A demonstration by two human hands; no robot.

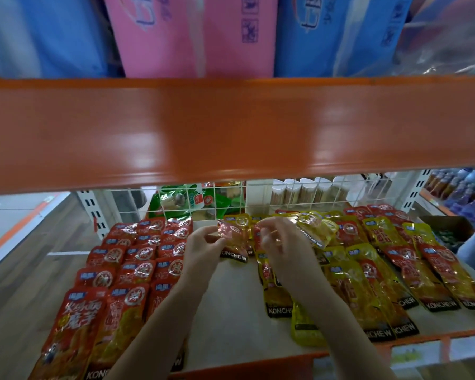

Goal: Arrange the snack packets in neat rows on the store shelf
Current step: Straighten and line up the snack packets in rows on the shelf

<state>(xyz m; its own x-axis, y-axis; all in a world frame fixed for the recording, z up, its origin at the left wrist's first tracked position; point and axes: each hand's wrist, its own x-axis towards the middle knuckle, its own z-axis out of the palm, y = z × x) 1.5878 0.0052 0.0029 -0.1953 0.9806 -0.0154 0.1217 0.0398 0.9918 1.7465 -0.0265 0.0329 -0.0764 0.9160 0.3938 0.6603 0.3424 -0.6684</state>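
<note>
Orange beam (pixel 231 127) overhangs shelf (pixel 231 297); wire grid (pixel 258 198) behind packets (pixel 137 259).

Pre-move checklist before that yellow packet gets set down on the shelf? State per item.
1. Left hand has a grip on the yellow packet: ok, fingers pinch its left edge.
2. Right hand grip: cannot tell, fingers curled near the packet, contact hidden.
3. Bare shelf board to place on: ok, open strip between the red packets and the yellow packets.
4. Red rows neat: ok, aligned in columns.
5. Yellow rows neat: not ok, several overlap and lie skewed.
6. Overhead clearance: cannot tell, orange beam blocks part of the view.
</note>
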